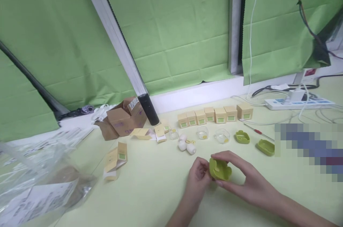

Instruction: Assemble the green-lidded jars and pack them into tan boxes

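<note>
Between both hands, above the table, is a small green flower-shaped dish (pixel 220 170), tilted with its hollow side showing. My right hand (pixel 245 180) grips it from the right, thumb below and fingers along the upper rim. On the dish's left edge, my left hand (pixel 199 177) is closed, with curled fingers pressed against it; its fingertips are partly hidden. Beyond the hands lie another green flower-shaped dish (pixel 242 137) and a green oblong dish (pixel 266 147). Three white rounded pieces (pixel 182 145) sit just past my left hand.
Clear cups (pixel 222 136) with yellow spots stand before a row of small tan boxes (pixel 220 115). Opened tan packaging (pixel 115 161), a cardboard box (pixel 127 118) and a black cylinder (pixel 149 110) are leftward. A plastic bag (pixel 48 187) fills the left front; a power strip (pixel 316 104) is at the right.
</note>
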Demonstrator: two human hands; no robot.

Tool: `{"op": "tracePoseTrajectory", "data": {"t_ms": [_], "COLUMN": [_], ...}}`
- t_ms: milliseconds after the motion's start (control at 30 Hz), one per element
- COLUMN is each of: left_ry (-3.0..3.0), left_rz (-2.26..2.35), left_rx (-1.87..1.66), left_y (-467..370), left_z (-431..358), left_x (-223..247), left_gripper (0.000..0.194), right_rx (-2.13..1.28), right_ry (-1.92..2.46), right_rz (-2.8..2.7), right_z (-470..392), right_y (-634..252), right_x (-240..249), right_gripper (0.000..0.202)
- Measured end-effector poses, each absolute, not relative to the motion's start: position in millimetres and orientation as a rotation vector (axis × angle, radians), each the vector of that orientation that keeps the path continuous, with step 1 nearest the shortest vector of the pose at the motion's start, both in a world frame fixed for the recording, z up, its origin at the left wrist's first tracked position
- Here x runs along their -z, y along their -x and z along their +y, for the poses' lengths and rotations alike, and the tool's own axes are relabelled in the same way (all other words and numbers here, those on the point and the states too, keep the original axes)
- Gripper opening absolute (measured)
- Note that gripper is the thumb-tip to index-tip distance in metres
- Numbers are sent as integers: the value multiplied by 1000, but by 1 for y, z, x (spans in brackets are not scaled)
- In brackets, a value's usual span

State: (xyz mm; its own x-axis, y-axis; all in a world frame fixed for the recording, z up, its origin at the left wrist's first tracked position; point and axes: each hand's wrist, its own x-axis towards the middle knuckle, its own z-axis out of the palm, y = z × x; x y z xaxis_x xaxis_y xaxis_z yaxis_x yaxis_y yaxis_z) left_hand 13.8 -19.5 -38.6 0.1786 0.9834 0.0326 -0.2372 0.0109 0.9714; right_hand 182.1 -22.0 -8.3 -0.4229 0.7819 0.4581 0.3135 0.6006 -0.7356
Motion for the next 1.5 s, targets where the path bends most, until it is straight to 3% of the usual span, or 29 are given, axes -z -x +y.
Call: {"op": "tracePoseTrajectory", "data": {"t_ms": [200,300,533,733,833,1033,1267,1500], "left_ry": [-830,-845,-922,-865,-841,-888,-757,-514], "left_rz": [1000,908,656,812,900,921,628,518], "left_rx": [-1447,-1381,-1020,-1130,-1209,-1333,-1306,-1098], "left_y": [3,3,-16,-10,-5,1,-3,-21], "left_z": [-8,-6,-24,-26,-20,-15,-21,-27], "left_x": [36,31,32,26,28,26,21,37], "left_gripper": [26,26,59,42,43,45,58,38], "right_rx": [-387,-264,-377,-665,-759,-663,-660,-874], "right_ry": [754,845,909,871,978,1124,1097,934], "right_rz": [-1573,-1666,-2142,-2189,-2091,-2167,-2080,-1917], "right_z": [-24,-16,-5,2,26,72,66,26], "right_y": [-203,-206,-182,-168,-152,-113,-132,-184], "right_x": [-8,-8,17,10,4,16,19,5], "right_gripper": [44,48,56,61,34,14,20,38]}}
